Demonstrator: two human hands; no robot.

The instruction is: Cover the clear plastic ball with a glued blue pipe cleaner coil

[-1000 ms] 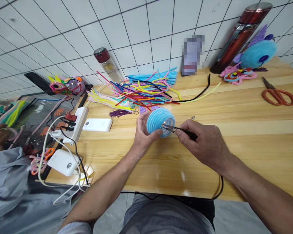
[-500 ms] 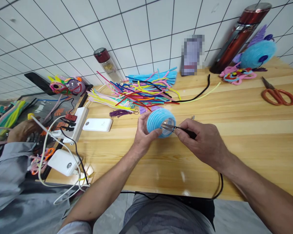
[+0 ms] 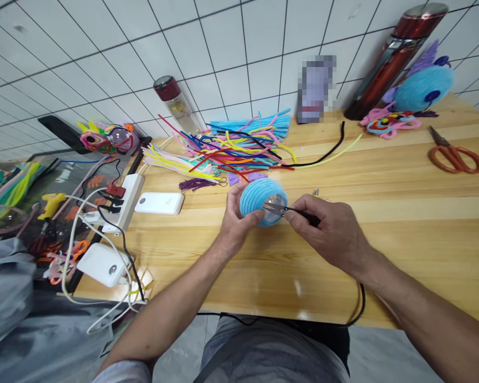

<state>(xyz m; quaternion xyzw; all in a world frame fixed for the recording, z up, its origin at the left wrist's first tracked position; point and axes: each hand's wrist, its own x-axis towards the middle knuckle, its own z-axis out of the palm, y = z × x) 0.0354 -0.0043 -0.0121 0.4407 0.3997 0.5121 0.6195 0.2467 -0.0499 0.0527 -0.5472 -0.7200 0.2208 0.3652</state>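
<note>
My left hand [image 3: 236, 221] is closed round a light-blue ball [image 3: 257, 198] wrapped in fuzzy pipe cleaner. A round part of the ball facing right is uncovered, showing a clear surface. In my right hand [image 3: 335, 229] is a black-handled tool [image 3: 274, 207] with two narrow, pointed metal blades. Its tips lie at the uncovered part, near my left thumb; whether they touch it I cannot tell. Beyond the ball lie purple pipe-cleaner pieces [image 3: 235, 178]. A small metal tip [image 3: 316, 192] pokes out behind my right hand.
Colourful pipe cleaners [image 3: 239, 143] are heaped toward the wall. Orange-handled scissors [image 3: 455, 157], a red thermos [image 3: 391, 64] and a finished blue figure [image 3: 425, 88] stand or lie at right. On the left are a power strip [image 3: 125, 205], white cables, power banks [image 3: 159, 203] and a yellow glue gun [image 3: 51, 205].
The co-worker's hand and sleeve at the left have drawn back, leaving the yellow glue gun in plain sight. My hands, the ball and the bladed tool have hardly moved.
</note>
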